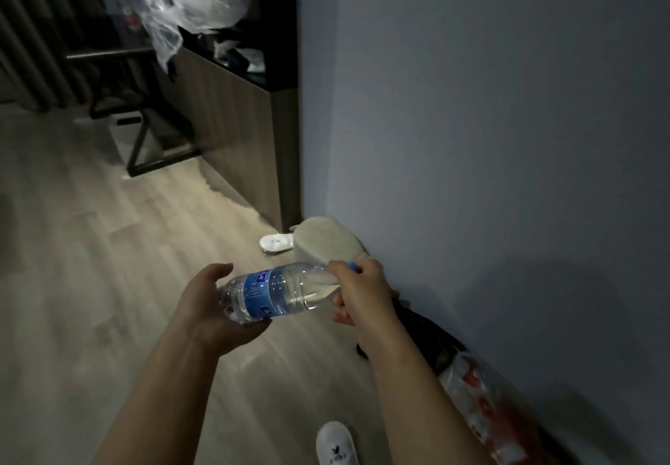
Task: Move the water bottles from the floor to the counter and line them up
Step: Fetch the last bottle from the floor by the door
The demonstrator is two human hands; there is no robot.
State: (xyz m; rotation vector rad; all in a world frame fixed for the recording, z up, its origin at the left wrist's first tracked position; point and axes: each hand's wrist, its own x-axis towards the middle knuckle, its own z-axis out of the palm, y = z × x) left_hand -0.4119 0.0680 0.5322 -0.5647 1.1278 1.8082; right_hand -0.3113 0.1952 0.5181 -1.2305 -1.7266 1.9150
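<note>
A clear water bottle with a blue label and blue cap lies nearly level in the air above the wooden floor. My right hand grips its neck and cap end. My left hand cups the bottle's base from below, fingers partly spread. The counter, a dark-topped wooden cabinet, stands further ahead against the wall, with crumpled clear plastic wrap piled on its top. No other bottles show on the floor.
A beige cushion-like thing and a white slipper lie by the wall ahead. A dark bag and a red-and-white plastic package rest along the wall at right. A black metal-framed stand is left of the counter. My white shoe is below.
</note>
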